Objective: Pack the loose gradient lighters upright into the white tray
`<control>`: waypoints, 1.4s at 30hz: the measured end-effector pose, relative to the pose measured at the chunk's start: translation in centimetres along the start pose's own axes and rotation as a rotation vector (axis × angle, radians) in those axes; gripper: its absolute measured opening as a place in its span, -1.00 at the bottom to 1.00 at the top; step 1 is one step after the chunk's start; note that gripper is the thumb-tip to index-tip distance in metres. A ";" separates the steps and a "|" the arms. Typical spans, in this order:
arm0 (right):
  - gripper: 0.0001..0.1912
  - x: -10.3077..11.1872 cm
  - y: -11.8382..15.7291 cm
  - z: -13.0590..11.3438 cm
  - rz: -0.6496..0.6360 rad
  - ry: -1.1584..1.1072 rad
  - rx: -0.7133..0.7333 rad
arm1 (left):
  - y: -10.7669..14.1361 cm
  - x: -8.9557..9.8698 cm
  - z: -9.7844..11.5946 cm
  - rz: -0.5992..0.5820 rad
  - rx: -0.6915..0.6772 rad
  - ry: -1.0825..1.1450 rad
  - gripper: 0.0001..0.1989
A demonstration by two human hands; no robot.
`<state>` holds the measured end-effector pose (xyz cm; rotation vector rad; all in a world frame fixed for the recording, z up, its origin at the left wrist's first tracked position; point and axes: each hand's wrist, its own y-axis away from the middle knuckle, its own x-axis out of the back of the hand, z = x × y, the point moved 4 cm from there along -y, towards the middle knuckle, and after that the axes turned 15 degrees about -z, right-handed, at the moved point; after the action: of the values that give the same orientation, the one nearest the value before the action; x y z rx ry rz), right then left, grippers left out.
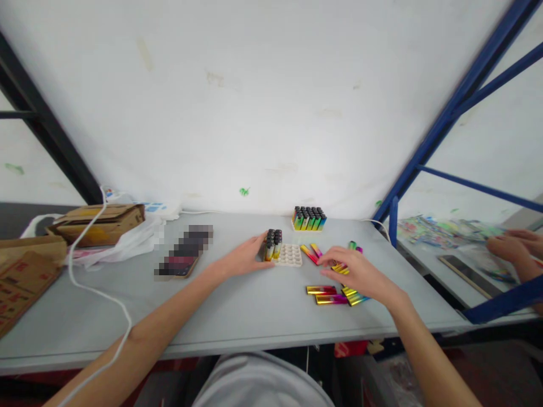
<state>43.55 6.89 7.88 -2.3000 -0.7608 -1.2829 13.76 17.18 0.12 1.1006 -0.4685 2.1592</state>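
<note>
My left hand (245, 259) is closed round the left end of a white tray (291, 254) with round holes. Its thumb lies at the front, and the other fingers reach behind several upright lighters (272, 246) with black tops and golden bodies. My right hand (354, 271) hovers over loose shiny lighters, its thumb and forefinger apart beside a red-and-yellow lighter (309, 254). Part of the pile is hidden under this hand. Nearer the front edge lie a red-and-gold lighter (321, 290) and a purple-and-gold lighter (331, 300).
A full block of upright lighters (309, 219) stands by the wall. Left of me are a phone (184, 254), a cardboard box (99, 223), a plastic bag (106, 254) and a white cable (97, 289). Beyond the blue frame (424, 144), another person's hands (515, 246) are at work.
</note>
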 end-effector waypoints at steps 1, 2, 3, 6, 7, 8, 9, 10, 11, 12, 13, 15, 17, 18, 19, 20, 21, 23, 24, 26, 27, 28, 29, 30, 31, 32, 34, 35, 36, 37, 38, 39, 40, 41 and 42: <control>-0.78 -0.7 1.1 0.2 -0.028 0.029 -0.023 | 0.0 0.0 0.0 -0.003 0.004 -0.001 0.05; -0.79 -1.4 2.1 0.5 -0.048 0.047 -0.046 | 0.0 0.0 -0.1 -0.005 0.006 -0.002 0.04; -0.79 -2.1 3.0 0.9 -0.064 0.048 -0.061 | 0.0 0.0 -0.1 -0.003 0.005 -0.002 0.04; -0.74 -4.1 4.6 2.0 -0.083 0.027 -0.084 | 0.0 -0.1 -0.3 0.009 -0.011 0.000 0.03; -0.73 -4.5 4.8 2.4 -0.075 0.019 -0.093 | 0.0 -0.1 -0.3 0.012 -0.013 0.000 0.04; -0.72 -4.8 4.8 2.8 -0.062 0.014 -0.102 | 0.0 -0.1 -0.3 0.014 -0.012 -0.001 0.04; -0.72 -4.9 4.8 3.2 -0.048 0.012 -0.110 | 0.0 -0.1 -0.3 0.015 -0.012 -0.002 0.05; -0.72 -5.0 4.5 3.6 -0.037 0.014 -0.113 | 0.0 -0.1 -0.3 0.015 -0.010 -0.002 0.05; -0.73 -5.1 4.3 4.0 -0.028 0.018 -0.113 | 0.0 0.0 -0.3 0.014 -0.008 -0.001 0.04; -0.73 -5.1 3.9 4.3 -0.021 0.026 -0.111 | 0.0 0.0 -0.2 0.012 -0.004 -0.003 0.04; -0.73 -5.1 3.6 4.6 -0.016 0.036 -0.108 | 0.0 0.0 -0.2 0.009 0.000 -0.006 0.03; -0.73 -5.0 2.9 5.1 -0.002 0.064 -0.107 | 0.1 0.0 -0.1 0.004 0.004 -0.013 0.03; -0.72 -4.9 2.4 5.4 0.026 0.092 -0.110 | 0.1 0.0 -0.1 0.005 -0.003 -0.014 0.02; -0.71 -4.8 2.2 5.5 0.044 0.104 -0.108 | 0.1 -0.1 -0.1 0.007 -0.009 -0.011 0.02; -0.70 -4.7 2.0 5.6 0.064 0.111 -0.101 | 0.1 -0.1 -0.1 0.011 -0.014 -0.009 0.01; -0.70 -4.7 1.9 5.6 0.079 0.113 -0.091 | 0.1 -0.1 -0.1 0.012 -0.016 -0.007 0.01; -0.71 -4.6 1.7 5.6 0.090 0.110 -0.079 | 0.1 -0.1 -0.1 0.014 -0.016 -0.007 0.02; -0.71 -4.3 1.5 5.4 0.099 0.094 -0.059 | 0.1 0.0 -0.1 0.017 -0.013 -0.007 0.02; -0.71 -4.2 1.3 5.3 0.103 0.083 -0.054 | 0.1 0.0 -0.1 0.018 -0.013 -0.005 0.03; -0.70 -3.7 1.0 5.1 0.127 0.059 -0.054 | 0.1 0.0 -0.1 0.015 -0.014 -0.001 0.02; -0.69 -3.3 0.9 4.9 0.154 0.040 -0.060 | 0.1 0.0 -0.1 0.009 -0.012 0.000 0.03; -0.67 -3.0 0.6 4.8 0.182 0.010 -0.070 | 0.1 -0.1 -0.1 0.002 -0.007 -0.001 0.03; -0.64 -2.6 0.3 4.7 0.208 -0.033 -0.084 | 0.1 -0.1 -0.1 -0.004 0.000 -0.003 0.03; -0.61 -2.3 -0.1 4.6 0.230 -0.089 -0.096 | 0.0 -0.1 -0.1 -0.008 0.005 -0.005 0.03; -0.56 -2.0 -0.6 4.4 0.248 -0.152 -0.104 | 0.0 -0.1 -0.2 -0.011 0.010 -0.005 0.03; -0.52 -1.8 -1.3 4.1 0.264 -0.218 -0.108 | 0.0 -0.1 -0.2 -0.013 0.012 -0.006 0.04; -0.48 -1.1 -2.9 3.4 0.312 -0.329 -0.099 | 0.0 -0.1 -0.2 -0.016 0.010 -0.008 0.04; -0.47 -0.7 -3.8 3.0 0.345 -0.372 -0.094 | 0.0 -0.2 -0.3 -0.019 0.009 -0.012 0.04; -0.47 -0.4 -4.8 2.5 0.381 -0.411 -0.086 | 0.0 -0.2 -0.3 -0.021 0.008 -0.016 0.05; -0.48 0.0 -5.8 2.0 0.411 -0.452 -0.068 | 0.0 -0.2 -0.3 -0.021 0.006 -0.019 0.04; -0.49 0.3 -6.8 1.5 0.439 -0.499 -0.048 | 0.0 -0.3 -0.3 -0.020 0.003 -0.020 0.04; -0.50 0.5 -7.8 1.1 0.463 -0.550 -0.033 | 0.0 -0.3 -0.3 -0.016 0.000 -0.019 0.03; -0.49 0.6 -8.9 0.8 0.465 -0.590 -0.013 | 0.0 -0.2 -0.3 -0.013 -0.003 -0.016 0.03; -0.47 0.6 -9.8 0.4 0.473 -0.618 0.016 | 0.0 -0.2 -0.2 -0.010 -0.007 -0.013 0.02; -0.46 0.5 -10.6 0.1 0.477 -0.640 0.045 | 0.1 -0.2 -0.1 -0.007 -0.010 -0.011 0.01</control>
<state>37.17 15.34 9.10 -2.6489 -0.3639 -0.3152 13.71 17.14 -0.10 1.1069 -0.4793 2.1437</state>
